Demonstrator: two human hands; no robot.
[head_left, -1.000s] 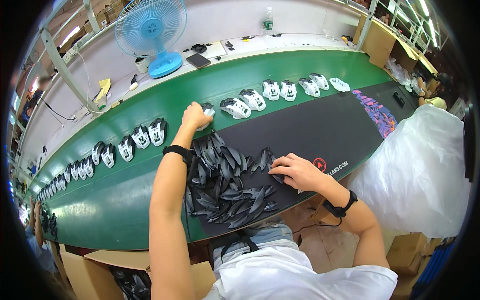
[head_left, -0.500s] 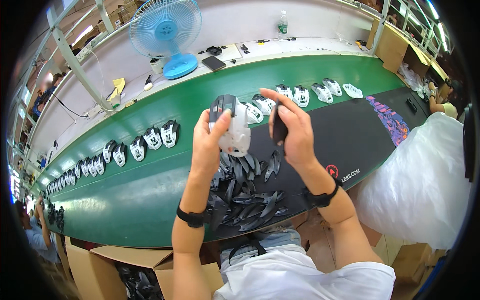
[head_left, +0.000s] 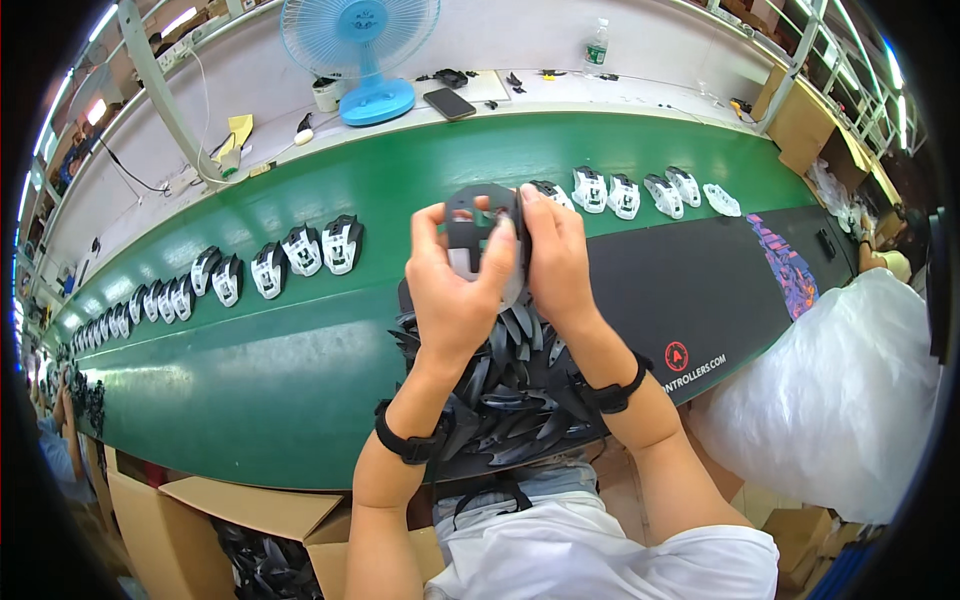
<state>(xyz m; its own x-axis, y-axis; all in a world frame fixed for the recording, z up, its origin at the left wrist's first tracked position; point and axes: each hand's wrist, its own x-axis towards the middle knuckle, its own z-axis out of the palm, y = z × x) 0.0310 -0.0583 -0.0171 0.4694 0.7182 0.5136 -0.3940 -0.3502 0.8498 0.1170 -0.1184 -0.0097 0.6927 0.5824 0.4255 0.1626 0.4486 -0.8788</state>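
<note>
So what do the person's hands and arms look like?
The left hand and right hand wear no gloves. A black left wristband and a black right wristband circle the wrists. The forearms are bare, and the white top has short sleeves.

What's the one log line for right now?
left hand: holding black-and-white shell | right hand: at shell's right side | nearby: curved black pieces on black mat

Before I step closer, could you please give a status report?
Left hand gripping black-and-white shell; right hand against its side. Black pieces heaped below; nothing visibly blocking.
</note>
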